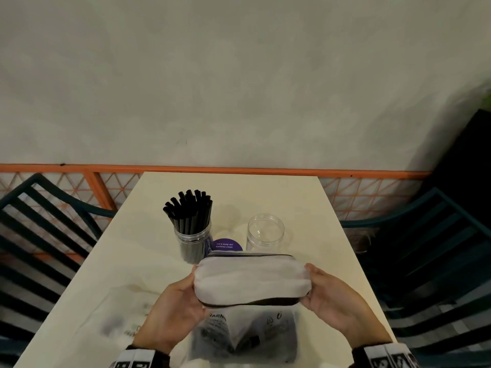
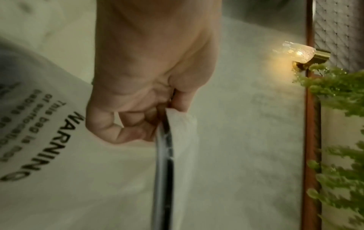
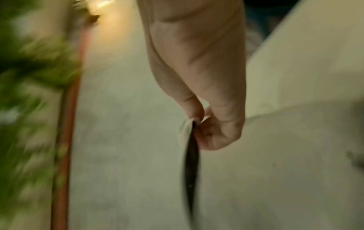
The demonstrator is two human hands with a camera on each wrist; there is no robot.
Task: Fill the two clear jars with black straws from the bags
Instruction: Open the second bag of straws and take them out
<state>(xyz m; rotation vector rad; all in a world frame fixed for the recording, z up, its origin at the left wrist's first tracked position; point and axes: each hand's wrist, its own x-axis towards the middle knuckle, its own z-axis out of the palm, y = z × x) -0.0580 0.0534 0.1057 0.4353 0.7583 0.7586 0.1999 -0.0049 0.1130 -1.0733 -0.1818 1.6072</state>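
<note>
Between both pinching hands (image 1: 252, 312), a taut straw bag (image 1: 251, 281).

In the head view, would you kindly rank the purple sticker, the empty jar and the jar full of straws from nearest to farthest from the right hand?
From the right hand, which holds the bag's right end:
1. Empty jar, just beyond the bag, right of centre.
2. Purple sticker, on the table between the two jars.
3. Jar full of straws, farthest, on the left.

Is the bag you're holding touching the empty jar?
Cannot tell. In the head view the bag overlaps the empty jar's base, hiding any gap; the wrist views don't show the jar.
</note>
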